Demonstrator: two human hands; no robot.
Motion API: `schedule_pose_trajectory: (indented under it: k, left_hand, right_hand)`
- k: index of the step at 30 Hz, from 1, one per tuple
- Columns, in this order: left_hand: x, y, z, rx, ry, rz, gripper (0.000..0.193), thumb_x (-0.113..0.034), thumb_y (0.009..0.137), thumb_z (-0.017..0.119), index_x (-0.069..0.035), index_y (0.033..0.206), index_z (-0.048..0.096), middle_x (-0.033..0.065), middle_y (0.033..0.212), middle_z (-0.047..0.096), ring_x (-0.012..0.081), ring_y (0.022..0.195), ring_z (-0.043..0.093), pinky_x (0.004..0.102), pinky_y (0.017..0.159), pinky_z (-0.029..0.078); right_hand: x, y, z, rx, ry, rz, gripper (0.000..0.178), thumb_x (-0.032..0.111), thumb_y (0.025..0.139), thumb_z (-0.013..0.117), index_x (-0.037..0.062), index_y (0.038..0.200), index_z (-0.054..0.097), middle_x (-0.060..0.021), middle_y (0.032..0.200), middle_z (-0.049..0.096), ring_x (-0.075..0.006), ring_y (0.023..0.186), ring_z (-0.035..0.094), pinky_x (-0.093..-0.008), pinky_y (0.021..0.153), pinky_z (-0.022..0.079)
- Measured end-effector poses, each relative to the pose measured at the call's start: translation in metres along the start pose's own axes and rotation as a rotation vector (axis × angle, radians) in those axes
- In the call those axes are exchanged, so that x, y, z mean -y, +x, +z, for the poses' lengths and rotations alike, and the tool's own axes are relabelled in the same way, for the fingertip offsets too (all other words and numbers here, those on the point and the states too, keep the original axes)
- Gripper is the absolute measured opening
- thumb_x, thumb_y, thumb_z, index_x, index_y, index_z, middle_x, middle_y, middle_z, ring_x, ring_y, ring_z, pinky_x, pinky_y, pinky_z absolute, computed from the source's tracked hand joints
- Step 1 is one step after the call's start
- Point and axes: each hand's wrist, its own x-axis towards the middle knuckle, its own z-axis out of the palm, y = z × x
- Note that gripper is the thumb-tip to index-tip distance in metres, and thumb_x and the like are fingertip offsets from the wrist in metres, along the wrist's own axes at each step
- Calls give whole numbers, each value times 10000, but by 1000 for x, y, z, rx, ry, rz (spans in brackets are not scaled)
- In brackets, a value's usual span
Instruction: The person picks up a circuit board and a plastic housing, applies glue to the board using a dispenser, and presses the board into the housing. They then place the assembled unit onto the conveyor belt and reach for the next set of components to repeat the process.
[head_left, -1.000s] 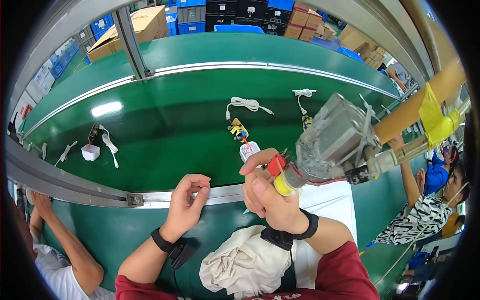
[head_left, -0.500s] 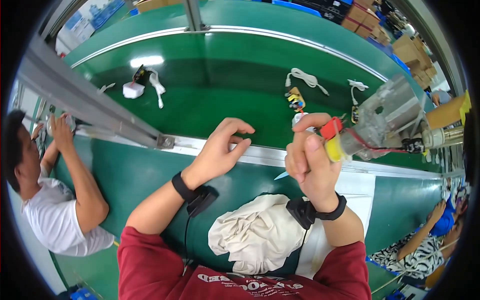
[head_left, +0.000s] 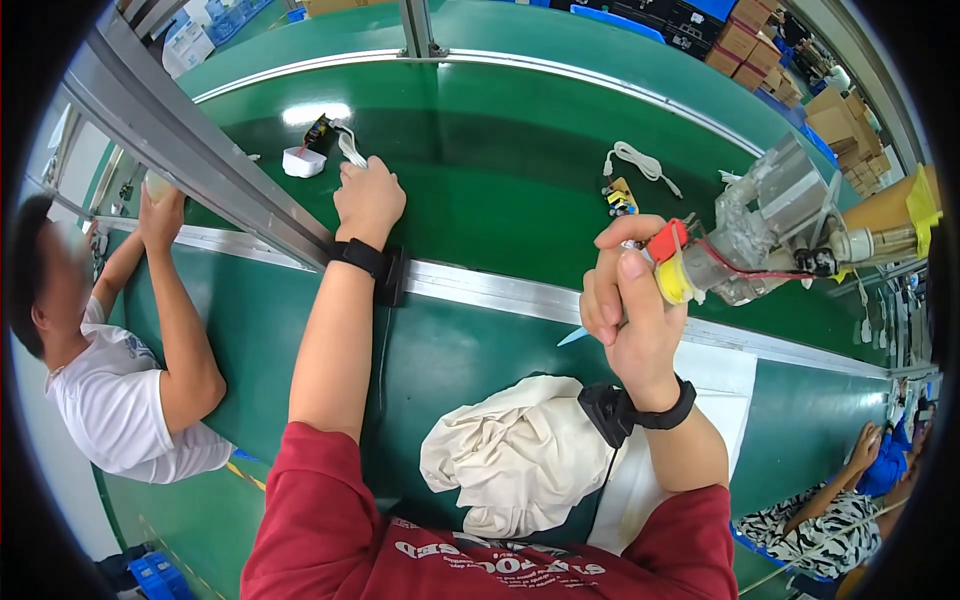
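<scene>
Over the green surface [head_left: 480,180], left hand [head_left: 368,205] newly at white cable [head_left: 349,147].

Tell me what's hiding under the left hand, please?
Part of a white cord pokes out past the left hand, with green work surface around. The fingertips and anything beneath the palm are covered, so I can't see those.

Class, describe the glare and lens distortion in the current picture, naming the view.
Head view: a bright white glare patch on the green work surface, just above the white housing in the picture; head view: fisheye distortion bows the far metal rail, and the corners are black.
</scene>
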Motion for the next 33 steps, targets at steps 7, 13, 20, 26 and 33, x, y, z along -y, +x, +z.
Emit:
schedule_pose_trajectory:
  k: [7,13,20,26,33]
  left_hand:
    - [-23,-46,-23,86,-500,391,484,-212,849,620,11,1263,509,262,1015,605,359,932,610,412,822,495]
    - [-60,-83,-40,359,-893,568,548,-215,872,595,14,1337,417,233,1089,612,386,972,596,432,810,488]
    - [-12,-14,-10,-493,-8,790,412,-101,811,597,-64,1211,504,166,1073,623,317,1008,608,410,858,468]
    - [10,7,-11,-164,8,702,352,-84,825,593,-65,1175,557,140,1020,636,334,976,601,391,827,479]
    - [-2,-25,-63,18,-461,523,268,-262,932,564,-31,1059,616,111,857,650,261,768,626,334,649,471]
  right_hand:
    - [-4,2,2,1,4,12,227,237,972,449,21,1044,456,16,556,372,-49,399,325,-214,371,261]
    - [-10,5,4,1,8,-1,235,238,972,455,16,1051,454,14,558,377,-49,400,324,-214,372,263]
    - [-7,2,14,-23,82,38,205,184,953,523,1,1029,469,35,546,427,-30,420,353,-205,402,286]
    - [-11,0,19,52,-10,4,239,227,970,464,8,1062,448,5,559,383,-55,409,330,-220,387,282]
    - [-10,-3,34,43,-19,0,240,224,967,466,5,1064,449,4,559,390,-56,409,329,-221,389,286]
